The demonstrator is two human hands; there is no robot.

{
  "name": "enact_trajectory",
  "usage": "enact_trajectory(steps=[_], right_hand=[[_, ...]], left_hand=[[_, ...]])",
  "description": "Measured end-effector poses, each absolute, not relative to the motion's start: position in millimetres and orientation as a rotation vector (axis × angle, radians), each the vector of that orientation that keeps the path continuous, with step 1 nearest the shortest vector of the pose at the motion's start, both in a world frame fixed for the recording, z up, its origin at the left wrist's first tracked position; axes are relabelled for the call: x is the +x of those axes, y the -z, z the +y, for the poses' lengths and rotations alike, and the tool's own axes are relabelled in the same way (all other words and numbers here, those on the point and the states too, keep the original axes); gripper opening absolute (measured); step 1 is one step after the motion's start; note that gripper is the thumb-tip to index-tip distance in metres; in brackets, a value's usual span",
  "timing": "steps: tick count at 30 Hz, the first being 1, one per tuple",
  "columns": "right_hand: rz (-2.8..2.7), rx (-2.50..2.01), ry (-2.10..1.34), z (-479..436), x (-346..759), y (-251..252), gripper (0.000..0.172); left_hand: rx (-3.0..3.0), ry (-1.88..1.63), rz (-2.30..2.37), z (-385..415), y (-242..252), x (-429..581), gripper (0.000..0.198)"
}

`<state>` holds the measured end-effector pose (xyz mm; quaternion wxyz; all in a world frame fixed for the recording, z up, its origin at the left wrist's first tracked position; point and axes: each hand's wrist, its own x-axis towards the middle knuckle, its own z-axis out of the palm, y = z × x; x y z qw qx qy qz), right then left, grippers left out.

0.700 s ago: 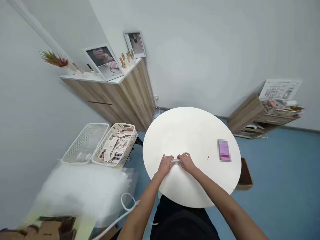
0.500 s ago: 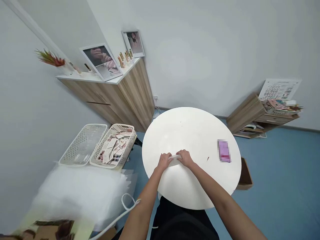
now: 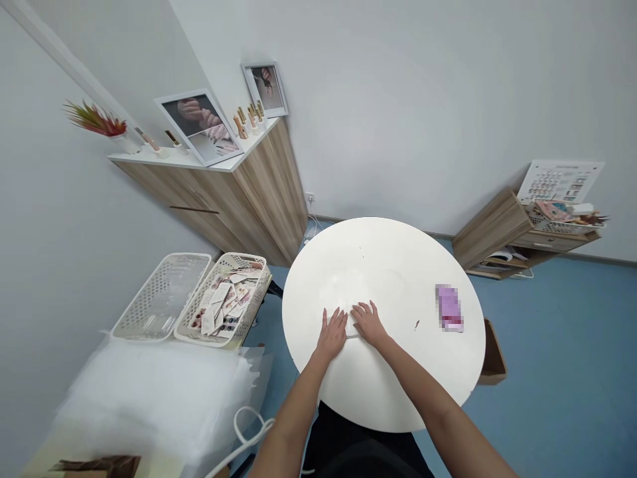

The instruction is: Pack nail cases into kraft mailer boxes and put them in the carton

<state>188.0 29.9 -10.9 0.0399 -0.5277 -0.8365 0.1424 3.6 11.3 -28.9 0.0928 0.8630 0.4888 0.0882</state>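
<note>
On the round white table [image 3: 398, 259], a small, flat white piece [image 3: 352, 328] lies between and partly under my hands. Its kind cannot be made out against the white tabletop. My left hand [image 3: 333, 337] rests on its left side, palm down, with fingers stretched out and slightly spread. My right hand [image 3: 369, 323] lies on its right side in the same way, fingers extended. Over at the table's right sits a purple rectangular item [image 3: 449, 307], its details blurred by pixelation. A small dark reddish mark or scrap [image 3: 417, 324] is between it and my right hand.
Left of the table stand two white plastic baskets, one [image 3: 226, 299] filled with printed cards, the other [image 3: 162, 299] holding clear plastic. Translucent sheets [image 3: 149, 392] and a white cable [image 3: 243, 441] are nearer me. A cardboard box [image 3: 492, 355] stands at the table's right edge.
My fingers gripped the white piece's edge, which was slightly raised. Now that piece lies flat, and both hands have flattened on it with fingers stretched out.
</note>
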Motion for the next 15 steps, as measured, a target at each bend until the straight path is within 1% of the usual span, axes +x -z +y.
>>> enact_trajectory(steps=[2, 4, 6, 7, 10, 15], right_hand=[[-2.635, -1.511, -0.443, 18.2, 192.6, 13.9, 0.047], [-2.682, -1.44, -0.453, 4.5, 197.3, 18.6, 0.058], [-2.727, -1.385, -0.448, -9.9, 200.5, 22.6, 0.068], [-2.745, -1.37, -0.448, -17.0, 201.4, 23.6, 0.07], [-2.761, -1.386, -0.495, -35.4, 201.6, 20.6, 0.068], [-2.72, -1.421, -0.744, -46.8, 202.4, 2.3, 0.066]], left_hand=[[2.601, -0.239, 1.361, 4.4, 30.0, -2.6, 0.064], [2.627, -0.211, 1.295, -3.6, 29.4, -6.7, 0.072], [2.634, -0.193, 1.259, -13.0, 28.4, -7.5, 0.071], [2.629, -0.193, 1.252, -18.0, 28.1, -7.1, 0.069], [2.584, -0.222, 1.231, -32.9, 28.1, -5.2, 0.061], [2.439, -0.202, 1.14, -38.9, 23.5, -10.8, 0.061]])
